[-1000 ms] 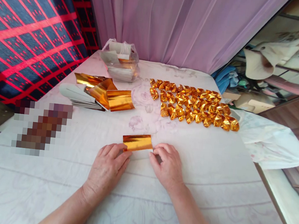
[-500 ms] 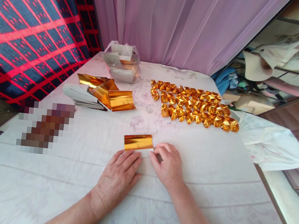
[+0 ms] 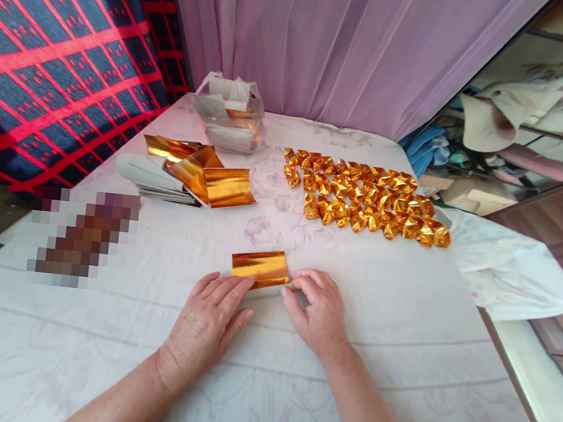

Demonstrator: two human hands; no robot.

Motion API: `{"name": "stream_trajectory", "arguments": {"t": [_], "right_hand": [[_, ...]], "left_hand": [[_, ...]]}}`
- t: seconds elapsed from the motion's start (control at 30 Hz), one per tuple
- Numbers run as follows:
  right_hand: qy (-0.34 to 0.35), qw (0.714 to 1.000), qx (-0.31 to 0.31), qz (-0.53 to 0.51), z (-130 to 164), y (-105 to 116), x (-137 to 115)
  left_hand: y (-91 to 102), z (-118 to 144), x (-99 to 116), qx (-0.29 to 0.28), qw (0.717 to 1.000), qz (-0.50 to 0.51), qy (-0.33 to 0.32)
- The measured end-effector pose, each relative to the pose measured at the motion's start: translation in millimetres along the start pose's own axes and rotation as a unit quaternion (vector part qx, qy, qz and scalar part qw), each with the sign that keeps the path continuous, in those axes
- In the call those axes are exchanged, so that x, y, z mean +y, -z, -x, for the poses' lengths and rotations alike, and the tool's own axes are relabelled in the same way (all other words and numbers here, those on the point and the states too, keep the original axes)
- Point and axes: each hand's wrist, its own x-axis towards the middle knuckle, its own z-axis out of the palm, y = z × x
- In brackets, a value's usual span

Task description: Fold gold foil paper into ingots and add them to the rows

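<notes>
A gold foil paper sheet (image 3: pixel 261 267) lies in front of me, its near edge folded over and showing a pale strip. My left hand (image 3: pixel 214 313) rests at the sheet's lower left with its fingers stretched out flat, the fingertips touching the near edge. At the right end, my right hand (image 3: pixel 316 309) has its thumb and forefinger closed about the near corner, the other fingers curled. Beyond the sheet, several folded gold foil pieces (image 3: pixel 363 196) stand in three rows. A loose stack of gold foil sheets (image 3: pixel 228 188) lies to the back left.
A clear plastic bag (image 3: pixel 233 125) of more sheets stands at the table's far end. A blurred-out object (image 3: pixel 85 234) lies at left on the pale tablecloth (image 3: pixel 149 318). White plastic (image 3: pixel 521 270) hangs past the right edge, near a cluttered shelf (image 3: pixel 521 129). A purple curtain (image 3: pixel 329 48) closes the back.
My left hand has slid a little to the left along the near edge, baring more of the folded strip. The right hand stays at the sheet's right corner.
</notes>
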Motion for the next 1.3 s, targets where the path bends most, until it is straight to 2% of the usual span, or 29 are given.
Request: {"name": "stream_trajectory", "arguments": {"t": [0.2,0.4,0.73,0.97,1.3], "right_hand": [[-0.017,0.998,0.018,-0.055,0,2,3],[-0.004,0.997,0.021,-0.073,0,0,6],[0.026,0.999,0.012,-0.023,0,-7,11],[0.034,0.999,0.022,-0.028,0,-7,12],[0.055,0.998,0.005,-0.032,1,-7,18]], "left_hand": [[2.1,-2,-11,0.019,0.996,0.062,0.056],[-0.3,-3,-22,0.023,0.994,0.094,0.041],[-4.5,-4,-25,0.027,0.999,0.026,0.023],[-2.3,-9,-26,0.039,0.999,0.024,0.016],[-0.7,-12,-28,0.043,0.998,0.037,0.028]]}}
